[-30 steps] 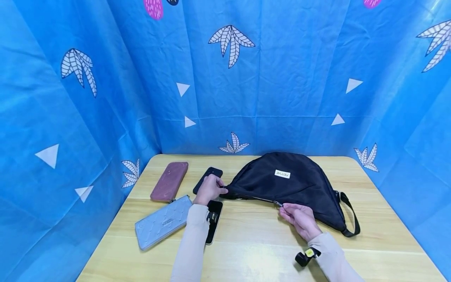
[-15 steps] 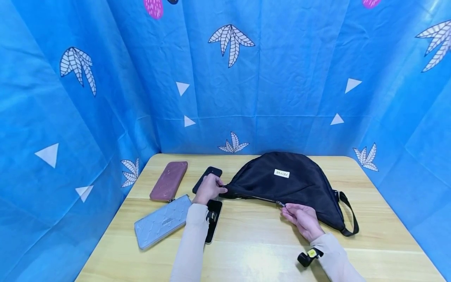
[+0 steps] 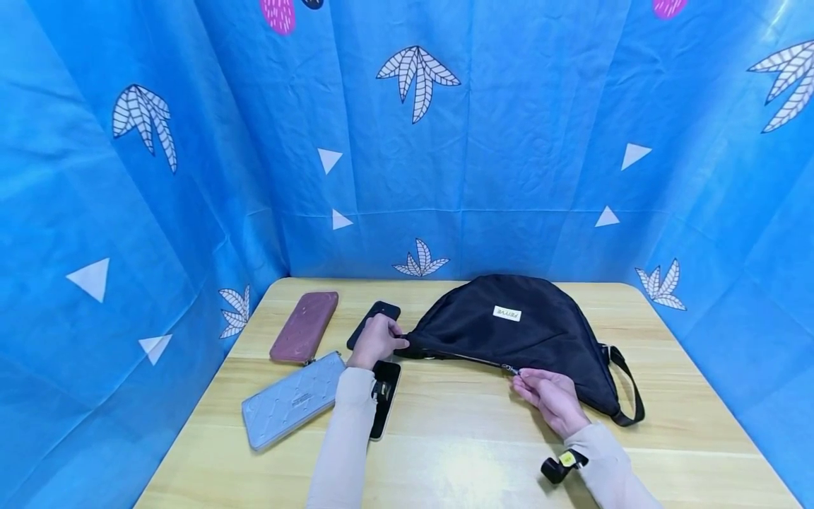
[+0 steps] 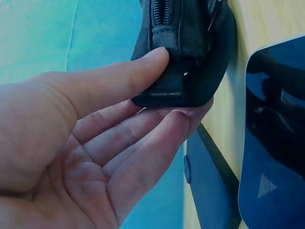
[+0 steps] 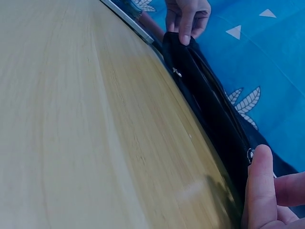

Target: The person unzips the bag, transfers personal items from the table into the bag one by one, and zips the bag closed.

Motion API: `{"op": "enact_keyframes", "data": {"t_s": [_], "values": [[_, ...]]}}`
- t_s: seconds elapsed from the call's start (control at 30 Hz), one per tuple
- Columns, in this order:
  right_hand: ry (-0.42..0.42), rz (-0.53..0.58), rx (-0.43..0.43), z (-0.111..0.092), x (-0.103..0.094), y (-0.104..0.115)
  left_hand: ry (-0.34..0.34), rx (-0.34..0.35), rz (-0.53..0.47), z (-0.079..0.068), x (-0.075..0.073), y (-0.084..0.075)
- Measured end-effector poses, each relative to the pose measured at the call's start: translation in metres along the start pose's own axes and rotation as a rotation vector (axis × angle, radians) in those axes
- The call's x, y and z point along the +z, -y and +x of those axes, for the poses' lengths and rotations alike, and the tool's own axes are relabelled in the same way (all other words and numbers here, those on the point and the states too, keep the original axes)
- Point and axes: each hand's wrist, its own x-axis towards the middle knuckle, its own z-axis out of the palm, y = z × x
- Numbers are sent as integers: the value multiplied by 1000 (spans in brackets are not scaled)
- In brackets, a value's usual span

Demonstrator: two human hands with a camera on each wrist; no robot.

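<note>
A black half-moon bag (image 3: 515, 311) with a white label lies on the table. My left hand (image 3: 376, 342) pinches its left end; the left wrist view shows the thumb on top of the black fabric (image 4: 164, 90) just past the end of the zipper, fingers underneath. My right hand (image 3: 552, 397) pinches the zipper pull (image 3: 511, 369) partway along the bag's near edge. In the right wrist view the zipper (image 5: 214, 86) is parted between the left end and the slider (image 5: 251, 154). What lies inside the bag cannot be seen.
A mauve wallet (image 3: 305, 327) and a light blue wallet (image 3: 294, 401) lie at the left of the table (image 3: 458, 452). One dark phone (image 3: 385, 309) is behind my left hand, another phone (image 3: 385, 410) partly under that wrist. A strap (image 3: 629, 389) loops off the bag's right end.
My right hand has drawn the zipper pull a little to the right along the bag's edge, lengthening the parted stretch. The left hand stays at the bag's left end.
</note>
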Motion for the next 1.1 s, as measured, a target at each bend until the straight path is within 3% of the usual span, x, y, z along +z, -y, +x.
{"op": "enact_keyframes", "data": {"t_s": [1.1], "values": [[11, -2, -4, -6, -22, 7, -12, -25, -13, 3, 0, 5]]}}
